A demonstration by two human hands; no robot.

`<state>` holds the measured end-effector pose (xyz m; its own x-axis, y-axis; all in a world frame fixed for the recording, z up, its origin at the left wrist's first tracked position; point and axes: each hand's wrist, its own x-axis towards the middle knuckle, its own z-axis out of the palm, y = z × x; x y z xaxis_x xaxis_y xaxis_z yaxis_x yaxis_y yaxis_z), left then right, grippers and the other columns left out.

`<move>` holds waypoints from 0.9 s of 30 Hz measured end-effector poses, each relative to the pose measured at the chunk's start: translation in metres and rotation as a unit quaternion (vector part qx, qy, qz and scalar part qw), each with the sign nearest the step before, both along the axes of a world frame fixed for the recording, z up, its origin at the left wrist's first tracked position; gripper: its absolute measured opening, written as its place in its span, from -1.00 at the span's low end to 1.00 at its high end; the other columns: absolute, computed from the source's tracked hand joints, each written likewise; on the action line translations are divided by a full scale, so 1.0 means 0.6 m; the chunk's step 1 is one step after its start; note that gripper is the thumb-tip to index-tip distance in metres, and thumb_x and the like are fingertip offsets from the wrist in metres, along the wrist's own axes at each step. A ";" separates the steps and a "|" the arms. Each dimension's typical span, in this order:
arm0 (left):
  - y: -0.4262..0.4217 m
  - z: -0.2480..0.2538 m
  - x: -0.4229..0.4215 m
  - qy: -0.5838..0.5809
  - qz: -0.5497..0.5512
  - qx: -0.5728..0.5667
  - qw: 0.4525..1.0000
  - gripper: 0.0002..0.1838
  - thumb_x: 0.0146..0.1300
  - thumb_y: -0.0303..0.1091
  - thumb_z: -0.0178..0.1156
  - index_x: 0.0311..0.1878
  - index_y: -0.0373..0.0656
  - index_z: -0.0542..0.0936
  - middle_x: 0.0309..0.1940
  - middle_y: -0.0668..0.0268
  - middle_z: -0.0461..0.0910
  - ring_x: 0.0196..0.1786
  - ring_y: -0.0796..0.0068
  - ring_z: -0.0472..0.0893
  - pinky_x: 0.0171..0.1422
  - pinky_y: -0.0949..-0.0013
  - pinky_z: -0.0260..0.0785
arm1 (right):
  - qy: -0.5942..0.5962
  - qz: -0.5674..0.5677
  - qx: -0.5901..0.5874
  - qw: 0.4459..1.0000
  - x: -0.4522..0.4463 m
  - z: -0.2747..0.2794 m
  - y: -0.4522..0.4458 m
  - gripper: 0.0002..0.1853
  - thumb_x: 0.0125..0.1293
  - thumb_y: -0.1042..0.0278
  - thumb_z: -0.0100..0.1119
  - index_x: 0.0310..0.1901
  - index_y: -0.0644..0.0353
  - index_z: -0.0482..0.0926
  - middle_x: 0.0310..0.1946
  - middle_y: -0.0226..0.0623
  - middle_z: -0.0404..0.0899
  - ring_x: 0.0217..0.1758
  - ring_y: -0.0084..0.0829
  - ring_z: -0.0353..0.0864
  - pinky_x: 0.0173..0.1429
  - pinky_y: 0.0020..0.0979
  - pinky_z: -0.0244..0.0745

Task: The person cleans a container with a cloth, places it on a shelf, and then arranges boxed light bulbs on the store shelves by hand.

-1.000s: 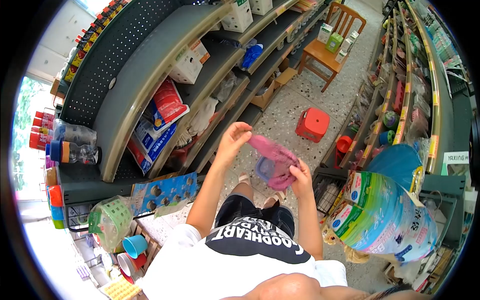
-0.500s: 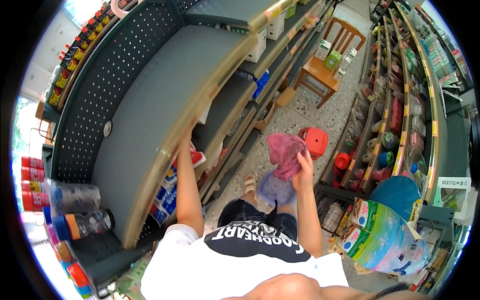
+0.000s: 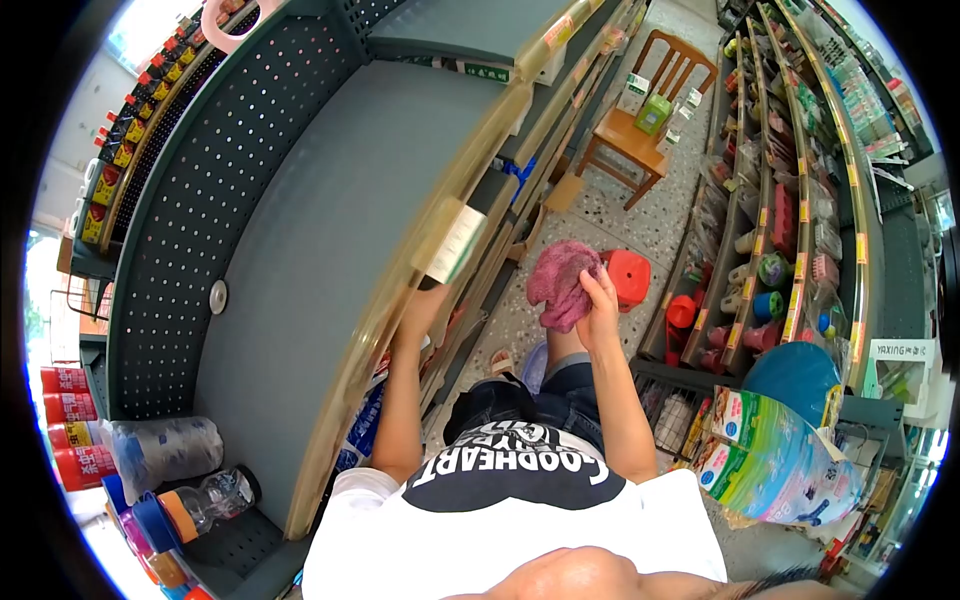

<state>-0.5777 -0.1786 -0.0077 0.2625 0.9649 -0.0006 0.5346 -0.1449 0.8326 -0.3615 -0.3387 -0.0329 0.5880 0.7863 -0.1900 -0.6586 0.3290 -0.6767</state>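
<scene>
Cloth [image 3: 560, 285] grasped, bunched, in your right grip [image 3: 598, 305]. White box [image 3: 456, 243] just beyond your left grip [image 3: 422, 308], closure undeterminable; support it squarely, clear of the shelf edge [image 3: 352, 375].

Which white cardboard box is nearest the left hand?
The white cardboard box with green print at the grey shelf, beside the left hand; white boxes on the brown wooden chair are farther.

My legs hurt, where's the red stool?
The stool is on the floor, right of centre in the head view, just past the right hand and cloth.
</scene>
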 end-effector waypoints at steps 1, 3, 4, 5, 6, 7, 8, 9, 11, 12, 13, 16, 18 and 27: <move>-0.009 0.006 0.003 -0.014 0.002 -0.023 1.000 -0.34 -0.04 -0.24 0.53 0.13 -0.37 0.55 -0.06 0.01 0.65 -0.02 0.18 0.64 0.08 0.17 0.43 | 0.000 0.007 0.002 1.000 0.007 -0.001 0.006 -0.63 0.41 0.46 0.06 0.23 0.27 0.43 0.10 -0.24 0.58 0.18 -0.33 0.58 0.28 -0.27 0.48; -0.030 0.020 0.014 -0.034 -0.001 0.009 0.999 -0.11 -0.11 -0.20 0.58 0.27 -0.37 0.39 0.03 -0.02 0.57 0.06 0.12 0.58 0.15 0.15 0.39 | 0.001 0.016 0.001 1.000 0.025 -0.004 0.019 -0.63 0.41 0.46 0.06 0.23 0.27 0.44 0.10 -0.23 0.58 0.17 -0.33 0.58 0.27 -0.26 0.49; -0.038 0.002 0.014 -0.038 -0.007 0.061 0.997 -0.02 -0.14 -0.18 0.59 0.33 -0.37 0.31 0.08 -0.05 0.51 0.12 0.08 0.54 0.20 0.13 0.35 | 0.002 0.023 0.000 1.000 0.033 -0.005 0.026 -0.63 0.41 0.47 0.05 0.22 0.27 0.44 0.10 -0.23 0.59 0.17 -0.33 0.59 0.27 -0.26 0.49; -0.042 0.000 0.018 -0.030 -0.015 0.104 0.994 0.04 -0.15 -0.16 0.60 0.36 -0.36 0.24 0.13 -0.07 0.47 0.18 0.05 0.50 0.25 0.11 0.32 | 0.004 0.027 0.000 1.000 0.042 -0.006 0.036 -0.64 0.41 0.46 0.06 0.22 0.27 0.44 0.10 -0.23 0.58 0.17 -0.33 0.59 0.27 -0.26 0.49; -0.047 0.003 0.023 -0.022 -0.022 0.148 0.988 0.11 -0.16 -0.15 0.61 0.40 -0.36 0.18 0.17 -0.10 0.42 0.23 0.01 0.45 0.30 0.09 0.28 | 0.005 0.032 0.001 0.999 0.053 -0.003 0.049 -0.64 0.41 0.46 0.06 0.22 0.27 0.45 0.11 -0.22 0.58 0.17 -0.32 0.59 0.26 -0.26 0.50; -0.051 0.012 0.032 -0.003 -0.030 0.182 0.983 0.14 -0.15 -0.12 0.61 0.42 -0.36 0.13 0.21 -0.13 0.39 0.28 -0.02 0.41 0.34 0.07 0.24 | 0.006 0.037 0.002 0.999 0.065 -0.002 0.062 -0.64 0.41 0.46 0.06 0.22 0.27 0.45 0.11 -0.21 0.58 0.17 -0.32 0.59 0.26 -0.25 0.50; -0.054 0.011 0.043 0.007 -0.026 0.201 0.979 0.17 -0.16 -0.11 0.61 0.43 -0.35 0.12 0.24 -0.13 0.34 0.31 -0.06 0.36 0.36 0.04 0.21 | 0.001 0.048 0.007 0.999 0.078 -0.003 0.076 -0.63 0.42 0.45 0.07 0.23 0.26 0.44 0.11 -0.24 0.58 0.16 -0.35 0.59 0.26 -0.28 0.49; -0.057 0.010 0.054 0.016 -0.021 0.220 0.975 0.19 -0.17 -0.10 0.62 0.44 -0.34 0.10 0.27 -0.14 0.29 0.35 -0.09 0.31 0.39 0.02 0.18 | -0.006 0.061 0.012 0.998 0.095 -0.004 0.091 -0.62 0.42 0.45 0.08 0.25 0.26 0.43 0.10 -0.26 0.59 0.15 -0.38 0.59 0.26 -0.30 0.48; -0.064 0.013 0.080 0.032 -0.006 0.237 0.971 0.23 -0.19 -0.09 0.63 0.45 -0.34 0.07 0.31 -0.15 0.23 0.37 -0.14 0.25 0.40 -0.01 0.16 | -0.040 0.094 0.016 0.995 0.133 -0.003 0.116 -0.59 0.41 0.43 0.11 0.27 0.26 0.42 0.10 -0.30 0.58 0.14 -0.43 0.58 0.25 -0.35 0.47; -0.070 0.016 0.097 0.038 0.004 0.236 0.971 0.23 -0.20 -0.09 0.64 0.45 -0.34 0.07 0.32 -0.15 0.22 0.37 -0.15 0.24 0.40 -0.01 0.17 | -0.067 0.114 0.018 0.991 0.152 0.001 0.127 -0.57 0.40 0.42 0.13 0.28 0.26 0.41 0.11 -0.31 0.57 0.14 -0.45 0.57 0.25 -0.37 0.46; -0.075 0.017 0.116 0.034 0.022 0.236 0.971 0.23 -0.22 -0.12 0.64 0.45 -0.33 0.07 0.33 -0.14 0.19 0.39 -0.14 0.24 0.41 0.00 0.17 | -0.095 0.134 0.022 0.986 0.176 0.007 0.140 -0.55 0.39 0.42 0.15 0.29 0.27 0.40 0.12 -0.32 0.56 0.13 -0.47 0.57 0.25 -0.39 0.45; -0.080 0.029 0.186 0.023 0.019 0.276 0.961 0.25 -0.31 -0.21 0.66 0.45 -0.28 0.09 0.36 -0.08 0.17 0.45 -0.10 0.19 0.48 0.00 0.13 | -0.234 0.218 0.057 0.946 0.251 0.028 0.153 -0.43 0.33 0.38 0.23 0.34 0.28 0.33 0.15 -0.34 0.53 0.16 -0.51 0.52 0.27 -0.42 0.40; -0.094 0.053 0.241 0.021 -0.011 0.279 0.960 0.25 -0.34 -0.24 0.66 0.45 -0.26 0.10 0.36 -0.05 0.17 0.46 -0.08 0.19 0.50 0.01 0.11 | -0.252 0.302 0.088 0.915 0.307 0.043 0.147 -0.09 0.10 0.32 0.47 0.43 0.29 0.16 0.24 -0.30 0.42 0.29 -0.44 0.41 0.39 -0.36 0.29; -0.083 0.073 0.451 -0.122 -0.178 0.022 0.976 0.39 -0.44 -0.33 0.63 0.55 -0.20 0.00 0.47 0.11 0.05 0.51 0.14 0.21 0.56 0.08 0.08 | -0.625 0.306 0.048 0.717 0.534 0.083 0.112 0.33 -0.32 0.02 0.72 0.42 0.35 0.01 0.21 0.02 0.25 0.37 -0.05 0.26 0.46 -0.21 0.16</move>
<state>-0.3071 -0.2282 0.0361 0.5690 0.8100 0.1421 0.2311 -0.3233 0.9176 -0.0413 -0.2718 0.0167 -0.2075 0.9440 0.2566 0.4015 0.3214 -0.8576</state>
